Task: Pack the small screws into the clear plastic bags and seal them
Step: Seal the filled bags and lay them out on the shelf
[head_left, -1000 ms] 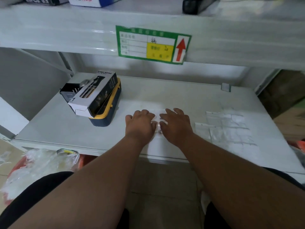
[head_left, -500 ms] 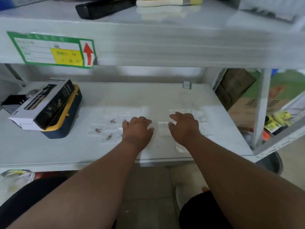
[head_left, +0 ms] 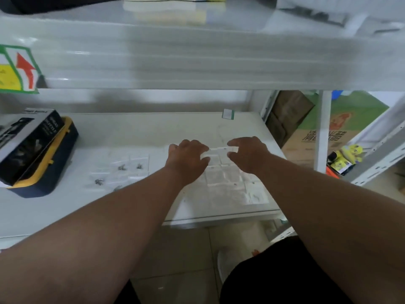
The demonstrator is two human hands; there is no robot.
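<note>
1. Reaching forward over the white shelf (head_left: 135, 132), your left hand (head_left: 186, 160) and right hand (head_left: 248, 154) sit close together, palms down, with a narrow gap between them.
2. Between the two hands you hold a small clear bag (head_left: 215, 151); the fingers (head_left: 203, 160) of your left hand curl onto its left edge and those of your right hand pinch its right edge. Whether it is lifted or lying flat is not clear, as the frame is blurred.
3. Just under and in front of your hands lies a spread of clear plastic bags (head_left: 225, 185), flat on the shelf near its right front corner, overlapping one another.
4. To the left of your left forearm, a second group of clear bags with small screws (head_left: 121, 167) inside lies on the shelf; a few dark screws show through the plastic.
5. Farther left, a black-and-white carton (head_left: 26, 137) rests tilted on a yellow and dark blue case (head_left: 54, 159), well apart from the bags.
6. On the edge of the upper shelf at far left you can see a green-bordered label with a red arrow (head_left: 24, 69).
7. A small green-edged tag (head_left: 228, 114) stands at the back right of the shelf.
</note>
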